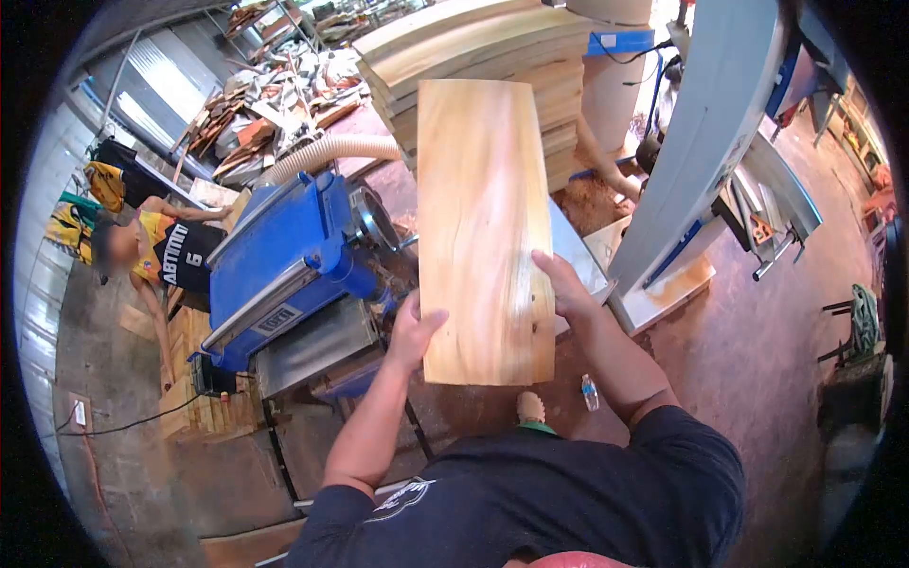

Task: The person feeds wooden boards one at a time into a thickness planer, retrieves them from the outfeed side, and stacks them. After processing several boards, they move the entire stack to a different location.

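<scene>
A wide, pale wooden board with yellow and pinkish grain is held up in front of me, its long side pointing away. My left hand grips its left edge near the lower end, thumb on the face. On the opposite edge my right hand is closed, its thumb also resting on the top face. The fingers of both hands are partly hidden beneath the board. Behind its far end rises a stack of similar boards. To the left stands a blue thickness planer with a handwheel.
A co-worker in a numbered jersey bends beside the planer at left. A beige hose runs behind it, near a heap of wood scraps. A tall grey machine column stands at right. A plastic bottle is on the floor.
</scene>
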Motion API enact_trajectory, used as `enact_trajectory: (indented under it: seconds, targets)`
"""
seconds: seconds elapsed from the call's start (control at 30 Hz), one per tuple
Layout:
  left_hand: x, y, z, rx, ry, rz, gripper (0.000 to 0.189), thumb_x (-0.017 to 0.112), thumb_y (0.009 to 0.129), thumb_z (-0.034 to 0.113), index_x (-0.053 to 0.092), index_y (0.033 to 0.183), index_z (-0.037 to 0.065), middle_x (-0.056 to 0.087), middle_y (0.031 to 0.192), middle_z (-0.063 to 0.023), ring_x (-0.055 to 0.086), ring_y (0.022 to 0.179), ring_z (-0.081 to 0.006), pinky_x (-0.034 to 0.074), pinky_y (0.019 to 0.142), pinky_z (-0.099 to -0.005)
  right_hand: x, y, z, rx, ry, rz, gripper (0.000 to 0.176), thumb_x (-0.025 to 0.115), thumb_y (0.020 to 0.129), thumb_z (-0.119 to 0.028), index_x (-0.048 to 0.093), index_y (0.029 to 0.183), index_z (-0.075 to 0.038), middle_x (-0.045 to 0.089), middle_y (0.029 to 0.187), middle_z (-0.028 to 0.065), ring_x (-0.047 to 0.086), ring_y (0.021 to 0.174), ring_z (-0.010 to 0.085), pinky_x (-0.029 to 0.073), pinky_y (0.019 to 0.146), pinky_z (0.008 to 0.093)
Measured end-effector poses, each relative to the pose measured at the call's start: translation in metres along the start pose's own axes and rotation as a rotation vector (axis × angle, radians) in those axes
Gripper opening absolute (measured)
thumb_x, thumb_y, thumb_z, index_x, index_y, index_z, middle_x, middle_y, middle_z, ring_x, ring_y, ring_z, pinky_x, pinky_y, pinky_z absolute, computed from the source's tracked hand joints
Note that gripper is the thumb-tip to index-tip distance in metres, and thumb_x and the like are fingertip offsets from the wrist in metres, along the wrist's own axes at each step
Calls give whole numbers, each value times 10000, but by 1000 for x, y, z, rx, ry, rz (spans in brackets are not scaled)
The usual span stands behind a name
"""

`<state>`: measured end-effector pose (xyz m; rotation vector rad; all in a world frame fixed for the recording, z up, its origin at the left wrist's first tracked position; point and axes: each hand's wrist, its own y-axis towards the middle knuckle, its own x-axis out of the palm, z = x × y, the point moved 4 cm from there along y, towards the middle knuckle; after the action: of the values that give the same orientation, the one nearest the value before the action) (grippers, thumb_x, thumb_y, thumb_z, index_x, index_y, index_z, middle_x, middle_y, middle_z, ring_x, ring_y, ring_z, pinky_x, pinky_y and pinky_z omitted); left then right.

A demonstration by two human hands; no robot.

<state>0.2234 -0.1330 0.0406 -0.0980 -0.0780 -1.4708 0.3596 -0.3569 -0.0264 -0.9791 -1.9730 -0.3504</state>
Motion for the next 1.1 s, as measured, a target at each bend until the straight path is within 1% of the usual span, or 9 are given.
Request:
enact_trajectory:
  seconds: [0.07,0.1,0.2,0.33,0.43,0.5,0.77,1.0,1.1]
  targets:
    - [-9,-31,-21,14,4,73,530,694,817,189,451,1231,-38,577,1152,-100,547,1051,-168,423,928,-319,2,-7,24,32,-366,74,566,622,862,-285,414,1274,44,584,1131,140,607,985,223,509,843,347]
    - [-11,-43,-29,2,-5,94,530,694,817,189,451,1231,-38,577,1152,-100,547,1051,-168,423,928,-319,11,-7,34,-64,-328,25,584,661,829,-273,426,1251,54,592,1100,145,617,944,208,527,804,332]
    - [-33,-102,-35,33,14,219,531,698,814,186,449,1228,-34,573,1159,-99,550,1050,-168,429,918,-318,41,-12,61,20,-375,-105,560,659,828,-241,432,1247,53,594,1093,134,613,938,192,524,809,324]
    - [-75,-139,-4,-50,7,540,448,655,858,149,464,1221,-32,574,1172,-108,561,1056,-197,452,915,-338,109,3,87,16,-540,-328,559,678,807,-206,448,1247,51,585,1136,116,574,995,164,471,878,322]
    - [-107,-142,49,131,-146,731,430,605,896,132,451,1257,-44,560,1212,-133,559,1085,-225,467,912,-355,173,10,110,-35,-718,-473,581,699,791,-198,454,1256,49,590,1144,116,566,1016,158,457,898,321]
    - [-128,-164,60,187,-126,816,441,594,907,142,440,1274,-48,553,1225,-142,558,1093,-234,473,907,-359,204,22,132,138,-669,-488,544,719,778,-173,488,1222,40,611,1110,117,581,993,158,465,891,323]
    - [-254,-252,64,226,-366,888,467,533,947,231,419,1299,-55,540,1241,-173,565,1097,-267,490,910,-388,283,15,234,378,-958,-578,512,753,747,-128,518,1181,8,605,1079,61,559,1001,138,459,891,305]
    - [-331,-320,50,179,-427,962,490,505,957,279,409,1311,-46,528,1258,-186,557,1117,-289,479,932,-403,295,-34,315,348,-979,-587,531,769,738,-122,511,1183,12,598,1080,39,535,1022,119,414,944,299]
    - [-360,-328,11,279,-654,822,592,375,981,426,347,1371,-20,471,1334,-192,513,1182,-320,429,991,-447,322,-60,321,38,-1270,-603,578,785,721,-160,501,1194,12,595,1090,53,526,1030,132,419,933,302]
